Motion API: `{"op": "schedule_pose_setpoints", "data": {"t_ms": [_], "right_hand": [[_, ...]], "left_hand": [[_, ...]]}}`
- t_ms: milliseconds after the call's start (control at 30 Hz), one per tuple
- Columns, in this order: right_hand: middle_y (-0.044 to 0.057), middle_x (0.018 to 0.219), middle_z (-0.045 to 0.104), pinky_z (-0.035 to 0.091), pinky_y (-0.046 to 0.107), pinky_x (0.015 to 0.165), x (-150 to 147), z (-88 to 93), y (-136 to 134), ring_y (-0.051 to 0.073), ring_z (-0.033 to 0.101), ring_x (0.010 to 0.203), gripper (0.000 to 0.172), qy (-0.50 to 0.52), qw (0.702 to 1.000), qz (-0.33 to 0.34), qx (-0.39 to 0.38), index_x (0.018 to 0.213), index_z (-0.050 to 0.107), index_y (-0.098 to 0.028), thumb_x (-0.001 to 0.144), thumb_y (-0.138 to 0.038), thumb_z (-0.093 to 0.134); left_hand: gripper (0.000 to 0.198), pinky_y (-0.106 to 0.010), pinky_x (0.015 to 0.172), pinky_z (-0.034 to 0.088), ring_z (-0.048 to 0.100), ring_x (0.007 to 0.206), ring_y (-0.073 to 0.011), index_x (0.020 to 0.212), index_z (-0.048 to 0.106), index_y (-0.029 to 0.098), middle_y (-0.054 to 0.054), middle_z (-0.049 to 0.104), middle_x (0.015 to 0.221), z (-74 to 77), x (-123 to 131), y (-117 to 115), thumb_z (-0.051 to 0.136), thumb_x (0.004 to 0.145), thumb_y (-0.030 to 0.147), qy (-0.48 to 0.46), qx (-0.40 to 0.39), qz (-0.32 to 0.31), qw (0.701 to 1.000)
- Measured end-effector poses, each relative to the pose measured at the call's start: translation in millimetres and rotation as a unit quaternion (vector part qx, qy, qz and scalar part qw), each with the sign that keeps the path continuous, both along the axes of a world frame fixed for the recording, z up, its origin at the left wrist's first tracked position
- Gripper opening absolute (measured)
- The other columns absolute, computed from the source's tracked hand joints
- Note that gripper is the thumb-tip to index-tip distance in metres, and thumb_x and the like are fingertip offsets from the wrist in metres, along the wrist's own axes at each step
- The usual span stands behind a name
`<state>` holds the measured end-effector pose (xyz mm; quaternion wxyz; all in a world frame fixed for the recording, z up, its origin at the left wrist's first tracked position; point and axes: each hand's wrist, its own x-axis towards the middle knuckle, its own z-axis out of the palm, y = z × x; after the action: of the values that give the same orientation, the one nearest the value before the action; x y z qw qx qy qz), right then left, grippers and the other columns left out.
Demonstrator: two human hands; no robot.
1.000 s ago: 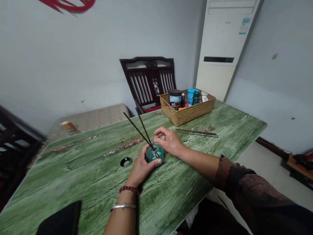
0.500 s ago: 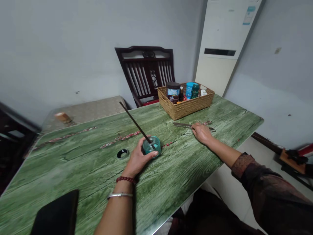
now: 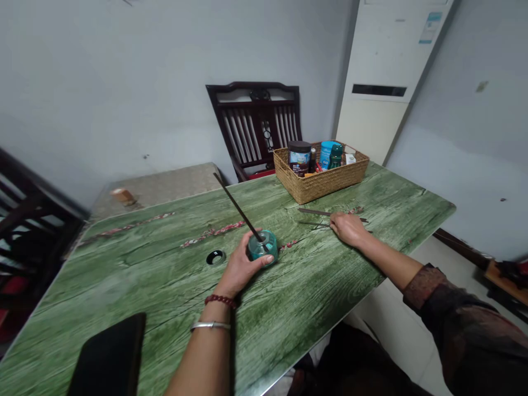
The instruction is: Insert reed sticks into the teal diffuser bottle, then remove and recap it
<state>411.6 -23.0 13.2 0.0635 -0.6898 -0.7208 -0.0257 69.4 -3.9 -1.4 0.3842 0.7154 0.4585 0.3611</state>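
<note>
Left hand [image 3: 240, 269] curled around teal glass jar [image 3: 262, 247], dark stick [image 3: 237, 208] tilted from jar mouth; right hand [image 3: 348, 230] half-closed on loose sticks [image 3: 325, 213] on bench [image 3: 124, 308], hold unclear.

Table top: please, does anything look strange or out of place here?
One thing stands out: the dark stick leans far over in the glass bottle that the left hand holds. More sticks lie loose beside the right hand. Nothing looks spilled or broken.

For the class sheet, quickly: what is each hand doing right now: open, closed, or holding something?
Left hand: closed around the teal glass bottle.
Right hand: resting on the dark sticks; whether it grips them cannot be told.
</note>
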Motion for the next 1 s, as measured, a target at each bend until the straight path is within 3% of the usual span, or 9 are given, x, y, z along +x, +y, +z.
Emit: {"op": "schedule_pose_setpoints", "data": {"t_ms": [67,133,233,333,400,467,567,700,1000], "right_hand": [[0.009,0.091,0.072,0.045,0.03,0.075,-6.6,11.1,3.0,0.021,0.065,0.081,0.022,0.084,0.995,0.03,0.051,0.097,0.068,-0.018,0.096,-0.026,0.048],[0.004,0.082,0.07,0.045,0.028,0.073,-19.3,29.4,7.8,0.017,0.064,0.076,0.015,0.21,0.968,0.075,0.119,0.094,0.065,-0.018,0.092,-0.025,0.052],[0.001,0.081,0.068,0.048,0.025,0.066,-48.9,64.9,14.7,0.013,0.062,0.069,0.015,0.432,0.872,0.149,0.174,0.098,0.061,-0.017,0.087,-0.026,0.057],[0.0,0.087,0.069,0.05,0.023,0.059,-84.4,98.6,16.0,0.009,0.06,0.062,0.02,0.585,0.766,0.221,0.149,0.101,0.056,-0.02,0.088,-0.034,0.06],[-0.001,0.088,0.068,0.05,0.021,0.058,-107.4,114.0,14.0,0.008,0.059,0.062,0.022,0.631,0.721,0.253,0.136,0.1,0.053,-0.021,0.088,-0.037,0.062],[-0.001,0.088,0.068,0.052,0.021,0.058,-127.7,121.7,12.2,0.007,0.06,0.063,0.023,0.651,0.699,0.271,0.119,0.1,0.052,-0.022,0.087,-0.038,0.063],[-0.001,0.088,0.066,0.054,0.021,0.06,-150.2,119.9,13.7,0.009,0.062,0.07,0.022,0.658,0.692,0.282,0.092,0.097,0.052,-0.022,0.086,-0.036,0.065],[-0.003,0.081,0.06,0.054,0.021,0.058,-165.9,101.0,25.2,0.011,0.064,0.073,0.017,0.641,0.71,0.278,0.081,0.093,0.052,-0.022,0.084,-0.031,0.064],[-0.005,0.08,0.065,0.05,0.024,0.068,-168.7,50.6,29.1,0.011,0.06,0.07,0.015,0.52,0.828,0.186,0.093,0.094,0.06,-0.021,0.08,-0.017,0.065]], "left_hand": [[0.082,-0.048,0.103,0.046,0.064,0.113,-0.0315,0.134,0.05,0.018,-0.013,0.066,0.125,-0.6,0.0,0.4,0.081,0.065,0.05,0.002,-0.001,-0.001,1.0],[0.081,-0.047,0.103,0.046,0.064,0.113,-0.0313,0.133,0.05,0.018,-0.013,0.066,0.125,-0.6,0.2,0.6,0.081,0.065,0.049,-0.003,0.005,0.0,1.0],[0.079,-0.047,0.104,0.046,0.063,0.115,-0.031,0.132,0.051,0.019,-0.012,0.065,0.126,-0.1,0.4,0.3,0.081,0.065,0.049,-0.01,0.011,-0.001,1.0],[0.079,-0.047,0.104,0.045,0.063,0.115,-0.0308,0.132,0.05,0.019,-0.013,0.065,0.127,0.3,0.5,-0.4,0.081,0.066,0.049,-0.014,0.005,-0.007,1.0],[0.079,-0.047,0.104,0.046,0.064,0.114,-0.0307,0.132,0.05,0.019,-0.012,0.065,0.126,-0.1,0.4,-0.7,0.081,0.066,0.048,-0.019,0.002,-0.01,1.0],[0.079,-0.048,0.104,0.046,0.064,0.114,-0.0308,0.132,0.05,0.019,-0.012,0.066,0.126,-1.0,0.3,-0.7,0.082,0.065,0.048,-0.021,0.005,-0.009,1.0],[0.079,-0.048,0.103,0.046,0.064,0.113,-0.0308,0.132,0.05,0.02,-0.012,0.066,0.126,-2.9,-0.2,0.0,0.082,0.066,0.048,-0.018,0.012,-0.008,1.0],[0.079,-0.047,0.102,0.046,0.064,0.113,-0.0304,0.133,0.05,0.02,-0.012,0.065,0.127,-5.1,-0.9,1.3,0.081,0.067,0.049,-0.01,0.018,-0.007,1.0],[0.076,-0.047,0.101,0.047,0.063,0.115,-0.0322,0.13,0.052,0.02,-0.012,0.066,0.124,-4.8,-1.2,3.6,0.08,0.067,0.052,0.0,0.044,-0.001,0.999]]}}
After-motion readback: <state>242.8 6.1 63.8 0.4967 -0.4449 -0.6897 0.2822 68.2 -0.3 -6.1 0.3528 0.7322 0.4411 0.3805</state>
